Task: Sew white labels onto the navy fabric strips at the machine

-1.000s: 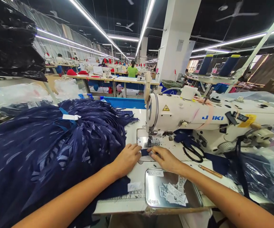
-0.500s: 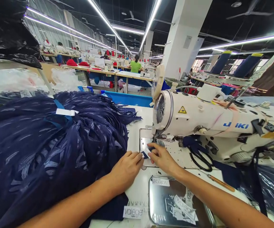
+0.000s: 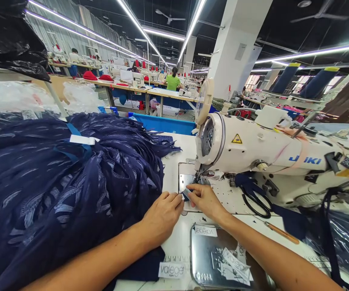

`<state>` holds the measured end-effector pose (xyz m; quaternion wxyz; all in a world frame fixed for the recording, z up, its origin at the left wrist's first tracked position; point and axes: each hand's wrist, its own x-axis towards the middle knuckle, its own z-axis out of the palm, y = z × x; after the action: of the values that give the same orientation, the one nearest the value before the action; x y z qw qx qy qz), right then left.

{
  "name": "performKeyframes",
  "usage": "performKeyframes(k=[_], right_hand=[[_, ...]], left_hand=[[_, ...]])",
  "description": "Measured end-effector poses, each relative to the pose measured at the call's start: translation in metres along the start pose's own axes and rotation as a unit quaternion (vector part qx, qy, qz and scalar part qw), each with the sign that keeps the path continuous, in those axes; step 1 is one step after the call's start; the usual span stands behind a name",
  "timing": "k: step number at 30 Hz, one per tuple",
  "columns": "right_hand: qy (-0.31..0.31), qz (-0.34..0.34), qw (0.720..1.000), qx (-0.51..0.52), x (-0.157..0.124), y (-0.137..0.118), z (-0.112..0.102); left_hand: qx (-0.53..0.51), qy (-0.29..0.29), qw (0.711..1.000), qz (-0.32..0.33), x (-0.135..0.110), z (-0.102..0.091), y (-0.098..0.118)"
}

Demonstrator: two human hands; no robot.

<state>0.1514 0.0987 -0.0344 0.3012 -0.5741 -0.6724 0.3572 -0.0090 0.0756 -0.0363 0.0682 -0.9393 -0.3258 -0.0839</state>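
Note:
My left hand [image 3: 164,214] is closed at the front edge of the sewing machine's metal plate, its fingers pinching a small dark navy piece of fabric [image 3: 184,197]. My right hand [image 3: 207,201] pinches a small white label [image 3: 187,191] between thumb and fingers, against that fabric. Both hands almost meet just in front of the needle area of the white sewing machine [image 3: 247,147]. How the label lies on the fabric is partly hidden by my fingers. Below the hands is a shiny metal tray [image 3: 206,258] with several printed white labels [image 3: 235,266] on it.
A large heap of navy garments [image 3: 71,194] covers the left side. Black-handled scissors [image 3: 257,200] and an orange-handled tool [image 3: 282,233] lie at right. Another white label [image 3: 172,270] is on the table beside the tray. A person in green [image 3: 172,82] sits far behind.
The label in my right hand has tilted, showing less of its white face. Both hands stay nearly in place. The view has shifted slightly.

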Motion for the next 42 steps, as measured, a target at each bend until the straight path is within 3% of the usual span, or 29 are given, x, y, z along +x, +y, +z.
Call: performKeyframes(k=[14, 24, 30, 42], right_hand=[[0.059, -0.070, 0.979, -0.180, -0.009, 0.001, 0.004], [0.049, -0.106, 0.966, -0.232, -0.016, 0.001, 0.002], [0.028, -0.102, 0.964, -0.244, -0.016, -0.006, -0.002], [-0.013, -0.084, 0.985, -0.153, -0.012, -0.010, -0.011]], left_hand=[[0.013, -0.010, 1.000, 0.005, 0.000, 0.002, 0.000], [0.013, -0.014, 1.000, 0.000, 0.001, 0.001, 0.001], [0.028, -0.022, 0.999, 0.009, 0.001, 0.002, 0.001], [0.032, -0.029, 0.999, 0.008, 0.003, 0.000, 0.002]])
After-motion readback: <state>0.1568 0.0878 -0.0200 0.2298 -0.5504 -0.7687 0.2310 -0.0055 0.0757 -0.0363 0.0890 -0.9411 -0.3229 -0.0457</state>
